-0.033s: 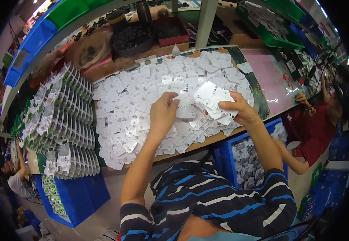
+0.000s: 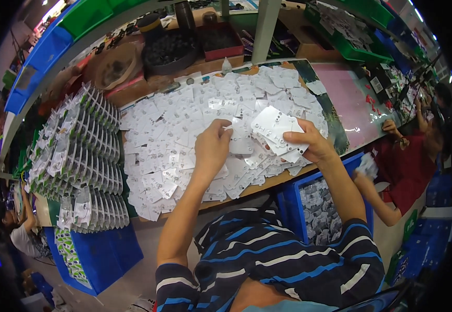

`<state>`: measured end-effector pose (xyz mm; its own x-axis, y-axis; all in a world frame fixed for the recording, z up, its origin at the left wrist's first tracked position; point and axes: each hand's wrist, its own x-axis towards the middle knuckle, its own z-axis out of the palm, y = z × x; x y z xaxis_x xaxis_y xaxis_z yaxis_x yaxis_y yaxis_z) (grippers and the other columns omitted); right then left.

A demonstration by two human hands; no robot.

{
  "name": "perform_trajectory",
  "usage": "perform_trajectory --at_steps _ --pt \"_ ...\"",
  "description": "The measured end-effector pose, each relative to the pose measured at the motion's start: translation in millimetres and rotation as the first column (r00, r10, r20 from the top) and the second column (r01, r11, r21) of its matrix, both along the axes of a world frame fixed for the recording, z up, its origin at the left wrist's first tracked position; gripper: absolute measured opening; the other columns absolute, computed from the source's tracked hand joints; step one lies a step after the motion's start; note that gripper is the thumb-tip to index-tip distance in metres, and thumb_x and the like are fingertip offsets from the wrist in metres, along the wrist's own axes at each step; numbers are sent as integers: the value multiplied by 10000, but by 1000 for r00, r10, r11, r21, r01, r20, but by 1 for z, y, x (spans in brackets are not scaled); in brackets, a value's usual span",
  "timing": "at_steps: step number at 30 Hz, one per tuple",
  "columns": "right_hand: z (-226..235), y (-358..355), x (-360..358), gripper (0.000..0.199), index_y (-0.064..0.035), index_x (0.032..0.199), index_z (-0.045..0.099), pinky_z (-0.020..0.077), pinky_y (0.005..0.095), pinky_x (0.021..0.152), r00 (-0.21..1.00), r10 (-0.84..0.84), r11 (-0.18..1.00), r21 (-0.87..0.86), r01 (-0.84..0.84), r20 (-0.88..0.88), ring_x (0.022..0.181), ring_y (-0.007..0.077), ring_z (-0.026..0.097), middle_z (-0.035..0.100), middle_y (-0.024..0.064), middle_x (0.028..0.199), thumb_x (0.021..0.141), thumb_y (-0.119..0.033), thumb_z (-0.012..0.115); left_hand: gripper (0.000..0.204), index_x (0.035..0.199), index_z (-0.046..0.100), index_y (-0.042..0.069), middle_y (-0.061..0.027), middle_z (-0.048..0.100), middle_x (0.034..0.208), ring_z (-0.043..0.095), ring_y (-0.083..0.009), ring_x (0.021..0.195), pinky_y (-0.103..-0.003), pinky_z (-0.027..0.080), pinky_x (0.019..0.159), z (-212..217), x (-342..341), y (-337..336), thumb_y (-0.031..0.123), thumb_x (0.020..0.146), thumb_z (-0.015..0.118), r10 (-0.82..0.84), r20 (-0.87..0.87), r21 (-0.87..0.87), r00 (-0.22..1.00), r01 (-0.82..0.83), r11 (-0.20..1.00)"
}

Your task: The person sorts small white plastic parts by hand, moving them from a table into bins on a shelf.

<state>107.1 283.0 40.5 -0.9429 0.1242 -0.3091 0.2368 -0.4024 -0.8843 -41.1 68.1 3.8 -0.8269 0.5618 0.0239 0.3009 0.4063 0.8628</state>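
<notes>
My right hand [image 2: 314,141] grips a fanned stack of white cards [image 2: 277,125], the thumb pressed on top. Small dark holes and printed marks show on the cards. Just left of the stack, my left hand [image 2: 213,148] pinches the edge of a single white card [image 2: 242,139] between thumb and fingers. Beneath both hands spreads a wide layer of similar loose white cards [image 2: 179,125], overlapping one another across the table.
Stacked rows of packaged cards [image 2: 75,161] rise at the left, above a blue bin [image 2: 111,260]. A blue crate [image 2: 288,205] of clear-wrapped pieces stands by my right arm. Bowls of dark parts [image 2: 171,49] line the back. A co-worker in red [image 2: 408,171] sits at the right.
At the right, the co-worker's near hand has shifted slightly, raising a crumpled pale item. My own hands and the cards they hold stay almost still.
</notes>
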Motion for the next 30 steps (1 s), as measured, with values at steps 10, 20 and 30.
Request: perform_trajectory --at_steps 10,20,30 --pt "-1 1 16 616 97 1286 498 528 297 861 998 -47 998 49 49 -36 974 190 657 642 152 1133 788 -177 736 269 1109 625 7 -179 621 1129 573 -353 999 -479 407 904 6 22 0 105 859 635 -74 -454 -118 888 22 993" --pt "-17 -53 28 455 36 1189 590 479 251 826 914 401 880 255 -401 54 944 113 598 662 79 1029 841 -210 749 452 1290 498 -49 -133 608 1196 595 -201 1050 -308 468 932 4 89 -48 172 927 650 -336 606 371 721 118 921" --pt "-8 -73 20 378 65 1209 592 483 239 866 977 196 974 101 -204 82 998 113 598 658 81 1103 884 -97 696 394 1333 461 -33 -165 574 1280 622 -255 1109 -382 559 906 0 104 -100 102 974 554 -340 871 484 354 -502 717"
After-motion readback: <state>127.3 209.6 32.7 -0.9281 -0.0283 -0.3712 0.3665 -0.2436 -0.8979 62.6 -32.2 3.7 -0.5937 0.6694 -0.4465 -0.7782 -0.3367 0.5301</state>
